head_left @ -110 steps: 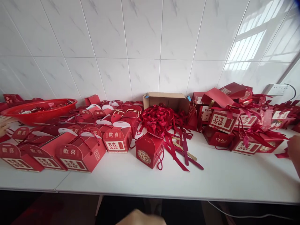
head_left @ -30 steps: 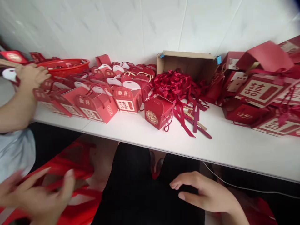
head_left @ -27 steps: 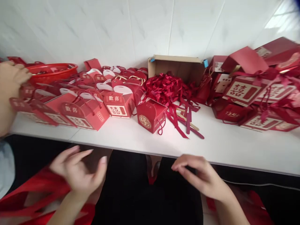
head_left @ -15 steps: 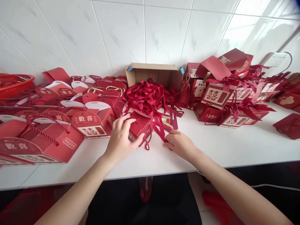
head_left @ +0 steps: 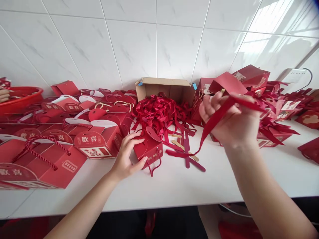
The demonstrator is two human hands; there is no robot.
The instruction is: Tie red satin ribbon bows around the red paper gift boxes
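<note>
My left hand [head_left: 127, 156] grips a small red gift box [head_left: 149, 151] with a cord handle, which sits on the white table [head_left: 174, 186]. My right hand [head_left: 233, 121] is raised above the table and closed on a red ribbon [head_left: 211, 124], which hangs down toward the box. Behind the box a heap of red ribbons [head_left: 160, 111] spills out of an open cardboard box [head_left: 165, 88].
Several red gift boxes [head_left: 92, 146] with printed labels lie in rows on the left. A pile of ribboned red boxes [head_left: 276, 109] fills the right. A red basin [head_left: 21, 98] stands far left, with another person's fingers [head_left: 3, 95] beside it. A white socket [head_left: 294, 75] hangs on the tiled wall.
My right hand has lifted off the table with a red ribbon in it. My left hand still holds the small red box, which has shifted a little toward me.
</note>
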